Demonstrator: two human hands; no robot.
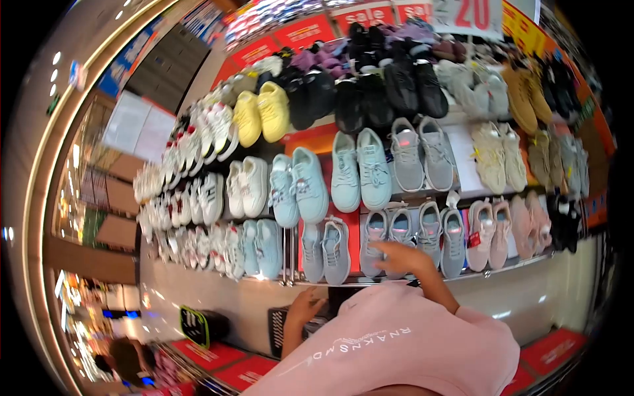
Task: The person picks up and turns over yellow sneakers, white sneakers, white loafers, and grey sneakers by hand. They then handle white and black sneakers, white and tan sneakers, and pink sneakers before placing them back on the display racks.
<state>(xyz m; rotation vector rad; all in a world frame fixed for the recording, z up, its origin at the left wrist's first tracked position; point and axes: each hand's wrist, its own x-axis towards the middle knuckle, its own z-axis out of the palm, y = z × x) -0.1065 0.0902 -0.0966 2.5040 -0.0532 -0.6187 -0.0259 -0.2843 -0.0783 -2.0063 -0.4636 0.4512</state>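
My right hand (399,258) reaches over the front row of the shoe rack, fingers stretched out to the left and nothing held in them. It overlaps the lower part of a pair of grey sneakers (374,228). Lower and to the left, my left hand (308,305) hangs in front of the rack's edge with its fingers apart and holds nothing. Closest above it stands another pair of grey sneakers (337,254). Behind these, light-blue sneakers (310,185) and grey lace-up sneakers (407,155) fill the middle row.
Pink sneakers (481,234) stand at the right of the front row. Yellow shoes (272,112), black shoes (401,89) and tan boots (522,99) line the back. A sale sign (467,16) hangs above. A dark basket (279,330) sits below the rack, and a person (125,360) is at lower left.
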